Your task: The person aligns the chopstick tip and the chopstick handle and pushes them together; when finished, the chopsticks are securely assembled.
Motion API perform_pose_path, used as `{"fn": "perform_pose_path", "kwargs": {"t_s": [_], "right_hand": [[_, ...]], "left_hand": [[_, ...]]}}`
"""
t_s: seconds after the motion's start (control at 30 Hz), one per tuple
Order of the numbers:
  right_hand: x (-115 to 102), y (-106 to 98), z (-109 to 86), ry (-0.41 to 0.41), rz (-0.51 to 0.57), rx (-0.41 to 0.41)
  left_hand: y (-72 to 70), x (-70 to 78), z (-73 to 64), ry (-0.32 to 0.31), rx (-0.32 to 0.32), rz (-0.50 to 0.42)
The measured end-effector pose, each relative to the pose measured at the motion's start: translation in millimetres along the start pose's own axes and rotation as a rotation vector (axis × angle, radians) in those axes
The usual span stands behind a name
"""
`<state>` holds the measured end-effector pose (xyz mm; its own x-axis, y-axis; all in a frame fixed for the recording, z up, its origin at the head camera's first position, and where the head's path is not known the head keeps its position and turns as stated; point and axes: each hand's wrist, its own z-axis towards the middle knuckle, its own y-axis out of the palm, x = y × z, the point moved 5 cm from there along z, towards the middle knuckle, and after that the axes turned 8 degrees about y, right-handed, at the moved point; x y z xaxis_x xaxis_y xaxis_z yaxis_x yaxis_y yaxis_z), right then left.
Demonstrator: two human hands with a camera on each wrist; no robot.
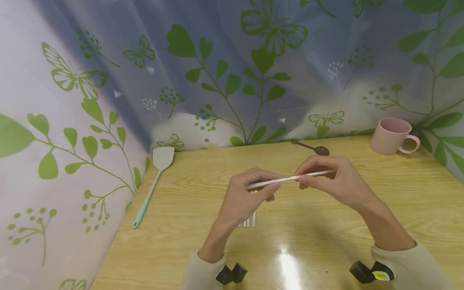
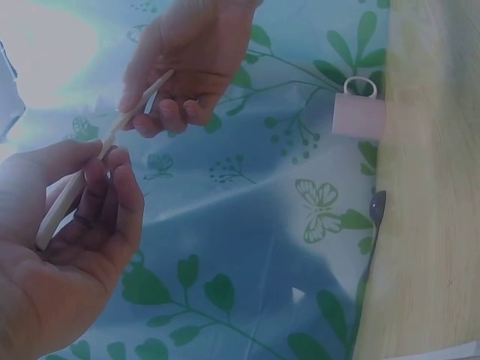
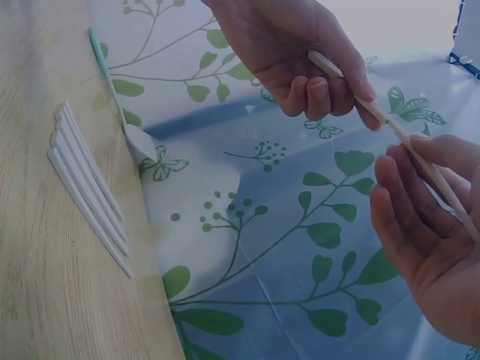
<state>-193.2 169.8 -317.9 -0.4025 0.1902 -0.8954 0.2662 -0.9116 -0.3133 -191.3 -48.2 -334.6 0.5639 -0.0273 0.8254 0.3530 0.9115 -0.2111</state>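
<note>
Both hands hold a slim white stick [image 1: 262,184] level above the table, with a narrow joint or notch between the hands. My left hand [image 1: 237,199] pinches the left part between thumb and fingers. On the other side, my right hand [image 1: 338,179] pinches the right part, its thumb and fingertips close to the joint. In the right wrist view the stick [image 3: 446,191] runs along the right palm. Several similar white sticks [image 3: 86,184] lie side by side on the table; in the head view my left hand partly hides them.
A spatula [image 1: 163,159] with a mint handle lies at the left. Toward the back edge is a dark brown spoon [image 1: 321,150], and a pink mug [image 1: 388,139] stands at the back right. Patterned cloth [image 1: 224,129] hangs behind the wooden table [image 1: 192,173].
</note>
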Motion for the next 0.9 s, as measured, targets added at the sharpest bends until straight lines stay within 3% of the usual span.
{"fn": "perform_pose_path", "kwargs": {"t_s": [0.4,0.67,0.9], "right_hand": [[-0.8,2.8,0.1,-0.018,0.004,-0.047],[-0.3,1.8,-1.5,0.016,-0.030,-0.043],[-3.1,5.3,-2.9,0.005,0.009,-0.047]], "left_hand": [[1.3,-1.1,0.8,-0.016,-0.018,-0.014],[3.7,-1.2,0.0,-0.025,-0.039,-0.043],[5.7,0.6,-0.4,-0.016,-0.017,-0.078]]}}
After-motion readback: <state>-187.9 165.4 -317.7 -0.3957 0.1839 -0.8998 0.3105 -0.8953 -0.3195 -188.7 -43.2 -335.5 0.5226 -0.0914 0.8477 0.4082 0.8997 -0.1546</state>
